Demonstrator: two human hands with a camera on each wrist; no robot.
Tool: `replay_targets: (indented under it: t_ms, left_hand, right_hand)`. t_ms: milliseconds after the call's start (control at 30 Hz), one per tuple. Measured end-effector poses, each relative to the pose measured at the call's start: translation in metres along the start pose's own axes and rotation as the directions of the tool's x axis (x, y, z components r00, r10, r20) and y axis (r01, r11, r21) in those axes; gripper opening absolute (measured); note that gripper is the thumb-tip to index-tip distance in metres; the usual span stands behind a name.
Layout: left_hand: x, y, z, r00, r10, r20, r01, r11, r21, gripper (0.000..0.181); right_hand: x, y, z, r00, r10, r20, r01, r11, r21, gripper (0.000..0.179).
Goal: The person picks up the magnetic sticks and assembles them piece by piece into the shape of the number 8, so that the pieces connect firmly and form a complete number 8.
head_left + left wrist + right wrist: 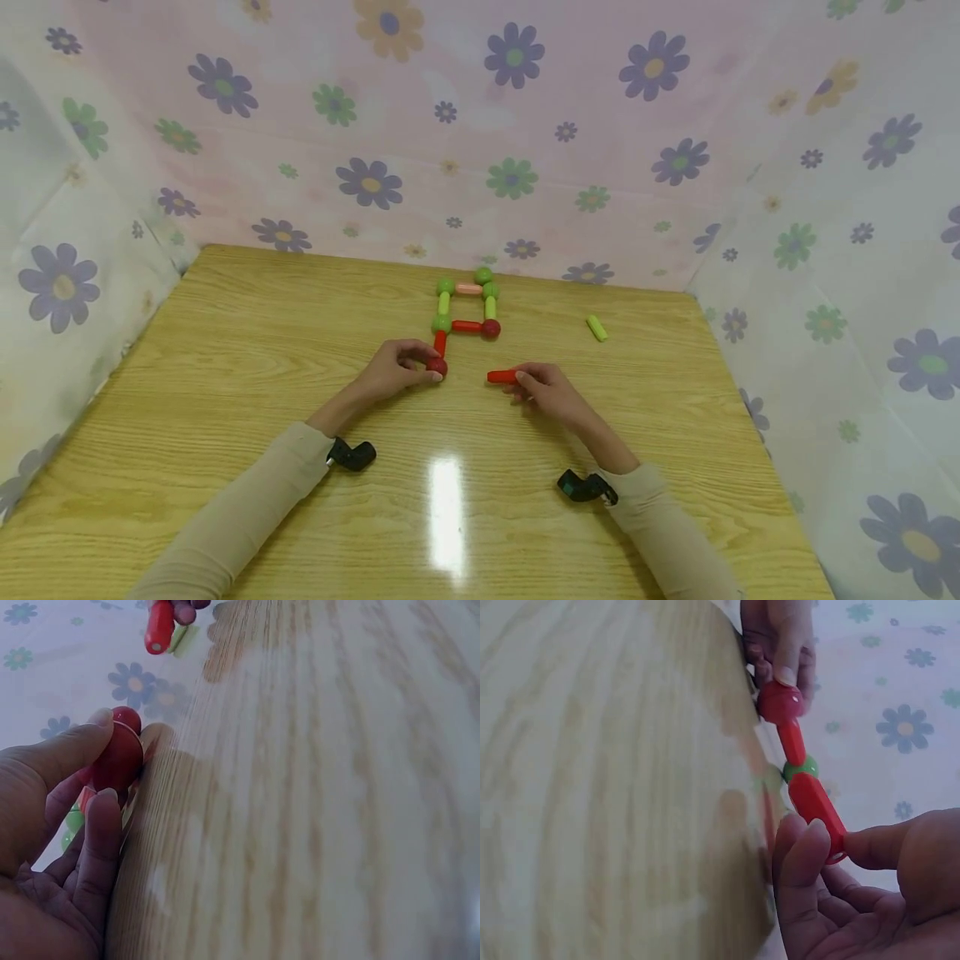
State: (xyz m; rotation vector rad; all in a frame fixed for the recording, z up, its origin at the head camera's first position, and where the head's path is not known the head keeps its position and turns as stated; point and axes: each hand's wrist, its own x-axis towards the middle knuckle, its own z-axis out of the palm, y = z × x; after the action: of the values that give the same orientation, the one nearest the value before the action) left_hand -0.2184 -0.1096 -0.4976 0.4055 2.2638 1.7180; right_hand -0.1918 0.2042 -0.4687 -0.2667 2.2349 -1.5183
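Observation:
My left hand (395, 369) holds a red ball (437, 367) between thumb and fingers, at the near end of a red rod (440, 343). That rod joins a green ball (442, 323), a corner of a square frame of rods and balls lying on the table. In the left wrist view the red ball (118, 754) shows a pale seam line. To the right, my right hand (550, 392) pinches a loose red rod (501, 377) by one end, its free end pointing left toward the ball. The right wrist view shows this rod (815, 806) between thumb and fingertips.
A loose yellow-green rod (597, 327) lies on the wooden table (315, 517) at the right. One more green ball (483, 274) sits at the frame's far right corner. Flowered cloth (450, 108) stands behind and along both sides of the table.

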Motion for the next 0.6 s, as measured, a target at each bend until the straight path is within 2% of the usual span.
replay_targets:
  t_ms: [333, 600]
  left_hand:
    - [-0.002, 0.003, 0.000, 1.000, -0.025, -0.002, 0.025, 1.000, -0.004, 0.035]
    - [-0.001, 0.004, 0.000, 0.999, -0.031, -0.008, 0.032, 0.999, 0.004, 0.035]
  right_hand:
    - [0.008, 0.001, 0.016, 0.999, -0.039, -0.002, 0.039, 0.999, 0.027, 0.033]
    - [0.017, -0.007, 0.028, 0.997, -0.074, 0.010, 0.074, 0.997, -0.020, 0.031]
